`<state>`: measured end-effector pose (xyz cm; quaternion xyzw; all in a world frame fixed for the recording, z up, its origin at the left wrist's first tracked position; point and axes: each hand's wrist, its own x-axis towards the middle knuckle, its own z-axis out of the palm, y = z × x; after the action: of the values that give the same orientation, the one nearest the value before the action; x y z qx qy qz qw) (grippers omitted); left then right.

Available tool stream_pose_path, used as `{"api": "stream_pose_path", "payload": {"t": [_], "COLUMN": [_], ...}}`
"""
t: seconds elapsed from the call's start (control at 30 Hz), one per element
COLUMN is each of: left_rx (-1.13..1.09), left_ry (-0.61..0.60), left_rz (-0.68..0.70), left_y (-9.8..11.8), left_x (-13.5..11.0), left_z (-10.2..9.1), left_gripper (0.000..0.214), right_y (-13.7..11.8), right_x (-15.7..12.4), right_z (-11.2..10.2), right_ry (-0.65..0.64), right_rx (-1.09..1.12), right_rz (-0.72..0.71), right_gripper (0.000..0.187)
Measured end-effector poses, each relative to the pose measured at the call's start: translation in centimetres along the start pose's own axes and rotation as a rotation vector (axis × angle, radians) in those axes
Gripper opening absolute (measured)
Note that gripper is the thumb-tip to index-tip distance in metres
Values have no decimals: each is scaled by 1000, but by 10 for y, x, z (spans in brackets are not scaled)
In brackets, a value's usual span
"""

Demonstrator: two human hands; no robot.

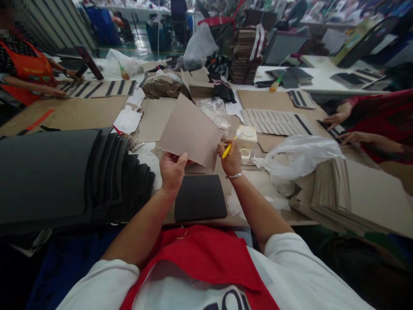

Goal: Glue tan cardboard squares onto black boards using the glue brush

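My left hand (173, 170) grips the near left edge of a stiff beige cardboard sheet (193, 131), thumb on top. The sheet is tilted and raised above the worktable. My right hand (230, 157) is closed around a slim yellow-handled tool (227, 150); its working end is hidden. The fingers of that hand also meet the sheet's right corner. Below the sheet, close to my body, a flat black panel (200, 198) lies on the table. Just beyond my right hand stands a cream-coloured plastic container (247, 137).
Dark sheets (48, 172) are stacked at left, beige cardboard (371, 189) at right. A clear plastic bag (300, 155) lies beside that stack. Co-workers' hands (355, 129) work on striped pieces at right, and another person (35, 77) works at far left.
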<state>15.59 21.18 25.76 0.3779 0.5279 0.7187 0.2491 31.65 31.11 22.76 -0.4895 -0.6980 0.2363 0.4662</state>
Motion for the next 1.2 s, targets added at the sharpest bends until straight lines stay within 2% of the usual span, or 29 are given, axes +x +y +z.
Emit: {"api": "stream_pose_path", "payload": {"t": [0.1, 0.2, 0.3, 0.4, 0.5, 0.6, 0.7, 0.93, 1.2], "left_rx": [-134, -144, -143, -137, 145, 507, 667, 655, 665], "left_ry": [-16, -55, -117, -123, -182, -317, -372, -345, -332], "left_rz": [-180, -273, -359, -579, -741, -686, -662, -769, -799], "left_y": [-9, -21, -36, -58, -83, -104, -119, -139, -143], "left_x": [-31, -58, -75, -79, -78, -75, -73, -72, -72], "left_z": [-6, -18, -39, -68, -92, -105, -109, -112, -112], "left_gripper": [40, 47, 51, 52, 53, 43, 38, 34, 31], "right_y": [12, 27, 43, 62, 82, 98, 108, 121, 121], "right_x": [-15, -35, -58, -78, -92, -100, -105, -115, -114], "right_z": [-12, -19, -24, -29, -28, -19, -5, 12, 16], "right_ry": [90, 62, 46, -58, -214, -309, -356, -405, -430], "right_rx": [-45, -49, -77, -104, -150, -215, -276, -388, -461], "right_rz": [81, 145, 143, 126, 139, 184, 233, 244, 245], "right_gripper": [30, 27, 23, 21, 22, 22, 21, 18, 18]}}
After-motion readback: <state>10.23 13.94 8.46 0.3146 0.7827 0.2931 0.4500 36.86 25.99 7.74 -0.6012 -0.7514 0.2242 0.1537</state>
